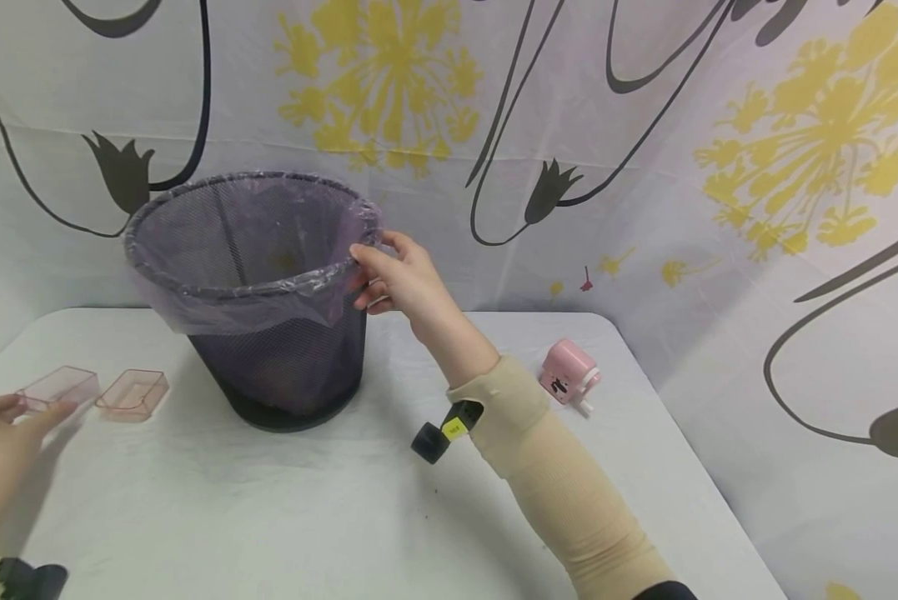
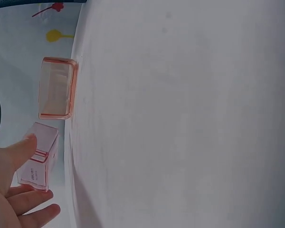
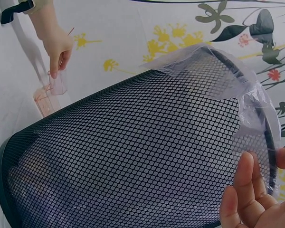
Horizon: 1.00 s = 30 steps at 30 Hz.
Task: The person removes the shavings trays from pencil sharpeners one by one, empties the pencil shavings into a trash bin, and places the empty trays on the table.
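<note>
My left hand (image 1: 6,454) pinches a small clear pink plastic box (image 2: 38,161) between thumb and fingers, at the left side of the table. Just beside it, a second clear pink box (image 1: 135,395), open at the top, sits on the table. My right hand (image 1: 411,283) grips the rim of a black mesh wastebasket (image 3: 133,142) at its right side, thumb at the rim and the other fingers along the outside. A thin purple bag (image 1: 268,312) lines the basket and folds down over its rim. The basket stands upright at the back of the table.
A pink crank pencil sharpener (image 1: 569,372) with a white handle stands at the right of the table. The white table (image 1: 268,517) ends at the back against a hanging flower-patterned cloth (image 1: 433,192). Each sleeve carries a small black device.
</note>
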Motion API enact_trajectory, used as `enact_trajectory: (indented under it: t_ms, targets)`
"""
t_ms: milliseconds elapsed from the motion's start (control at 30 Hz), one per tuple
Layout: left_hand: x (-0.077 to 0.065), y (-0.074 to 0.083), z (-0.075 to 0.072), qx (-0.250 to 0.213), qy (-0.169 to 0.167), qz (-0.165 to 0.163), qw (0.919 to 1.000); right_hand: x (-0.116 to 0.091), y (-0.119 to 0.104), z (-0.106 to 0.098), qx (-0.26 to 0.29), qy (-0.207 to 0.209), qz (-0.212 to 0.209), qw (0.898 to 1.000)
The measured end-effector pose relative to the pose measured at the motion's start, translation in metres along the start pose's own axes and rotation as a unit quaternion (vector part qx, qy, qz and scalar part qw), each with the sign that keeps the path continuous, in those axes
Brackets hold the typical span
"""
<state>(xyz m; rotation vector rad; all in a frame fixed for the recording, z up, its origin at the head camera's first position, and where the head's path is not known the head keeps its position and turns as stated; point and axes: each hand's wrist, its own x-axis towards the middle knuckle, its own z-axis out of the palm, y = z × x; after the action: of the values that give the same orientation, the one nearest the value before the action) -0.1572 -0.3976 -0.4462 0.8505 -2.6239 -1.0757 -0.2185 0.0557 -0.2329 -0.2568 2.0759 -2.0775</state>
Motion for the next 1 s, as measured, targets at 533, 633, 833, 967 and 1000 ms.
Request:
enact_trajectory:
  t_ms: [533,633,833,967,1000]
  targets:
    - [-0.012,0.009,-0.001,0.041,-0.025,-0.036,0.9982,0.000,0.001,0.000,-0.001,-0.003,-0.001,1.000]
    - [-0.012,0.009,0.000,0.053,-0.027,-0.036,0.9976,0.000,0.001,0.000,-0.002,-0.002,0.002,1.000]
    - [-0.015,0.010,-0.001,0.113,-0.034,-0.012,0.9930,0.001,0.001,-0.001,0.000,-0.001,0.005,1.000]
    - [-0.016,0.013,-0.003,0.157,-0.045,-0.007,0.9866,0.001,0.001,-0.002,-0.001,-0.002,0.007,1.000]
    - [-0.016,0.014,-0.004,0.167,-0.049,-0.008,0.9846,0.001,0.001,-0.002,-0.002,-0.002,0.007,1.000]
